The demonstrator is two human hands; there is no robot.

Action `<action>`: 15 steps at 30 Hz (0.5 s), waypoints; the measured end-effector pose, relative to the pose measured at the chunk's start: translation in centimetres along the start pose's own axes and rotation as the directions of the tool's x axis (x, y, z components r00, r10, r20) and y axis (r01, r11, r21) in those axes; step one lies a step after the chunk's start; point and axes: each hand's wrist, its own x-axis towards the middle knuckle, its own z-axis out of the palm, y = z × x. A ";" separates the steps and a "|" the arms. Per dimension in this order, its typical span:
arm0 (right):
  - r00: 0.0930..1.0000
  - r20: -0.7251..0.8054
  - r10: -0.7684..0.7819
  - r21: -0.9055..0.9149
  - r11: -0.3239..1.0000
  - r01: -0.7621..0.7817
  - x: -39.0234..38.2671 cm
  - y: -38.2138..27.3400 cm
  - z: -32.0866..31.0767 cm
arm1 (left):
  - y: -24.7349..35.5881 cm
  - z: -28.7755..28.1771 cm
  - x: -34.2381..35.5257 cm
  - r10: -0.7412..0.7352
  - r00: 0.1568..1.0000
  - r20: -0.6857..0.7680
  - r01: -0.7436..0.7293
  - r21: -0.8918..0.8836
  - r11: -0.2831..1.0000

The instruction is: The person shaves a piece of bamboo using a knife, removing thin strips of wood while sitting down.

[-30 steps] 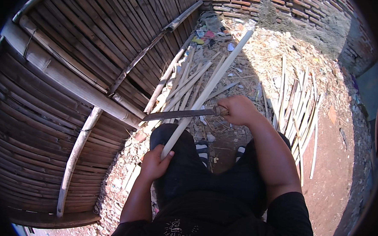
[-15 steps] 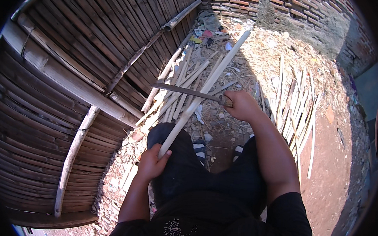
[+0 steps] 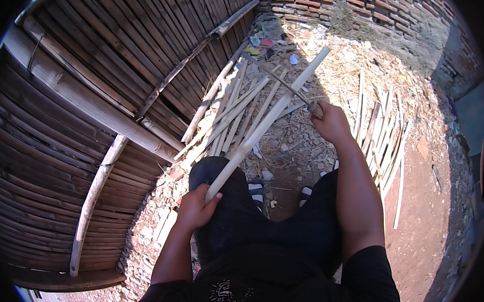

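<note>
My left hand (image 3: 198,206) is closed round the near end of a long pale bamboo strip (image 3: 259,133), close to my left thigh. The strip slants away from me, up and to the right, its far end raised over the littered ground. My right hand (image 3: 329,121) grips the wooden handle of a machete (image 3: 287,86). The machete's dark blade points away to the left and crosses the strip in its farther half. At this angle the blade looks thin, and I cannot tell whether its edge touches the strip.
Several split bamboo strips (image 3: 227,114) lie left of centre beside a slatted bamboo wall (image 3: 93,61). Another pile of strips (image 3: 382,136) is on the right. A brick wall (image 3: 380,16) stands at the back. Straw, stones and scraps cover much of the ground (image 3: 334,63).
My right hand has moved the machete away from me and a little right, farther along the strip, and its blade has turned. The strip's far end has swung slightly right.
</note>
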 end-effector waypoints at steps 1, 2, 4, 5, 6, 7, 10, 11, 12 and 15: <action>0.999 -0.026 0.026 0.018 1.000 -0.026 0.0 0.1 0.0 | -0.1 0.0 0.0 -0.005 1.000 0.007 0.005 0.018 1.000; 1.000 0.011 -0.013 0.031 0.999 0.013 0.0 0.0 0.1 | -0.2 0.0 0.0 -0.007 1.000 0.006 0.007 -0.004 1.000; 0.992 0.084 -0.090 0.059 0.995 0.086 -0.2 -0.6 0.6 | -0.4 -0.1 0.0 -0.011 1.000 0.009 0.012 -0.049 0.999; 0.980 0.096 -0.173 0.040 0.985 0.170 -0.5 -1.2 1.0 | -0.4 -0.1 0.1 -0.021 1.000 0.013 0.022 -0.077 0.997; 0.961 0.110 -0.254 0.022 0.967 0.254 -1.1 -1.9 1.6 | -0.4 -0.1 0.1 -0.030 0.999 0.016 0.032 -0.106 0.994; 0.934 0.122 -0.337 0.007 0.941 0.339 -1.6 -2.8 2.2 | -0.5 -0.2 0.1 -0.040 0.999 0.016 0.042 -0.133 0.990; 0.827 0.316 -0.465 0.004 0.872 0.490 -2.7 -5.6 3.1 | -0.8 -0.2 0.0 -0.027 1.000 0.014 0.028 -0.106 0.994; 0.810 0.332 -0.484 0.010 0.860 0.510 -2.7 -6.2 3.0 | -1.0 -0.2 0.0 -0.024 1.000 0.007 0.024 -0.101 0.995; 0.792 0.348 -0.502 0.016 0.848 0.530 -2.8 -6.8 2.8 | -1.1 -0.2 0.0 -0.021 1.000 0.001 0.021 -0.096 0.995; 0.811 0.319 -0.490 0.028 0.861 0.508 -2.6 -6.0 2.5 | -1.3 0.0 -0.1 -0.017 1.000 -0.005 0.016 -0.102 0.995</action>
